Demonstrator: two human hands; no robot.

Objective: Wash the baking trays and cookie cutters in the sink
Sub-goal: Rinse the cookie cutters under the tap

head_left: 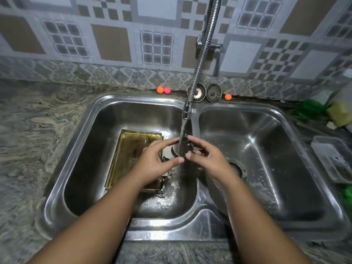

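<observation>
A metal cookie cutter (182,148) is held under the running water over the left basin. My left hand (155,164) pinches its left side between thumb and fingers. My right hand (204,156) pinches its right side. Water streams from the flexible tap spout (186,109) onto the cutter. A rectangular golden baking tray (129,155) lies in the left basin of the steel double sink (91,115), partly under my left hand. Some dark shapes beside the tray's right edge (165,179) may be other cutters; I cannot tell.
The right basin (266,149) holds only its drain (237,168). Two sink strainers (206,93) and small coloured balls (163,90) sit on the ledge behind. A grey plastic tray (333,159), a yellow sponge (340,115) and green scrubber (309,109) are on the right counter.
</observation>
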